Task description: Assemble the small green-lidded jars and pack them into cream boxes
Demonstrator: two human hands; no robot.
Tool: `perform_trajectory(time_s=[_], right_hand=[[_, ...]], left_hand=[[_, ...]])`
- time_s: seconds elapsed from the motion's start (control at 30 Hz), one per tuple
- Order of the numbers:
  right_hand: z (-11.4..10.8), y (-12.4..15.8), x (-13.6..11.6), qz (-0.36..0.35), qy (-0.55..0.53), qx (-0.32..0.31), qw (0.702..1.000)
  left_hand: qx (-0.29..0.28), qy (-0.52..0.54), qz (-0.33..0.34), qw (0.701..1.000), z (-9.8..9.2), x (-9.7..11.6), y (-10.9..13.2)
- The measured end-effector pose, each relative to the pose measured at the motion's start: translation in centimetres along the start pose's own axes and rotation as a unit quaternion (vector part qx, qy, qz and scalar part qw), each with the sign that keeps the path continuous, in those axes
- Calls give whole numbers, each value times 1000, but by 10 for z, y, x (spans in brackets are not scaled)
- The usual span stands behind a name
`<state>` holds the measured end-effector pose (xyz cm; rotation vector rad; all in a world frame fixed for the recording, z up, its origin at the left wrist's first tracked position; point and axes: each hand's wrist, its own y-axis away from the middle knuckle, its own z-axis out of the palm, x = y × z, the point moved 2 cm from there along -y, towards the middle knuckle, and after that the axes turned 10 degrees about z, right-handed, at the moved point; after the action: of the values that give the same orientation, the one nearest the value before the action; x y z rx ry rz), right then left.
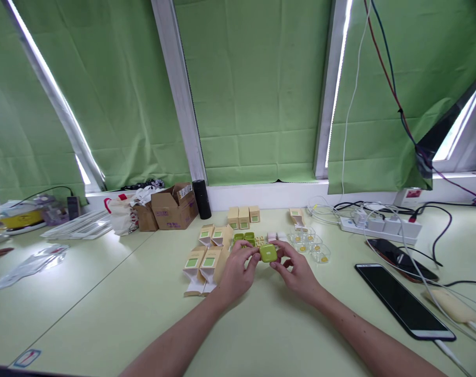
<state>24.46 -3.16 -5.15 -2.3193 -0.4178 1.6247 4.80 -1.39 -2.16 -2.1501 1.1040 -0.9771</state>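
Both my hands meet over the middle of the pale green table [104,303], pinching a small green square case [268,253] between them. My left hand [238,269] grips its left side with curled fingers. My right hand [295,269] holds its right side with thumb and fingertips. Just behind the case lie more green cases [244,237], small pink and white pieces [276,236] and several clear trays with yellow dots [312,246]. To the left lie several open beige cartons [206,259]; three closed ones [244,216] stand farther back.
A black phone [403,301] and another dark device [398,256] lie at the right, near a white power strip [383,224] with many cables. Brown cardboard boxes [171,207], a black cylinder [202,199] and plastic bags [30,264] sit at the left. Green curtains hang behind.
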Motion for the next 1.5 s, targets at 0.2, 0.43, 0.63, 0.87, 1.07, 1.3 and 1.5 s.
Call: perform_trajectory(time_s=[0.2, 0.43, 0.63, 0.87, 1.07, 1.3, 1.5], right_hand=[[1, 0, 2, 31, -39, -20, 999], [2, 0, 4, 48, -62, -55, 995], [3, 0, 3, 40, -57, -74, 995], [4, 1, 1, 36, -42, -57, 997], [3, 2, 6, 4, 32, -34, 999], [7, 5, 6, -106, 284, -17, 953], [20, 2, 5, -111, 399, -41, 910]], left_hand=[[3, -52, 69, 996, -6, -2, 1], [-47, -98, 121, 987, -9, 3, 2], [-85, -112, 130, 982, -7, 6, 3], [-92, -115, 157, 977, -3, 6, 5], [-32, -44, 104, 993, -7, 2, 1], [68, 79, -94, 990, -5, -21, 1], [73, 165, -174, 968, -1, -36, 1]])
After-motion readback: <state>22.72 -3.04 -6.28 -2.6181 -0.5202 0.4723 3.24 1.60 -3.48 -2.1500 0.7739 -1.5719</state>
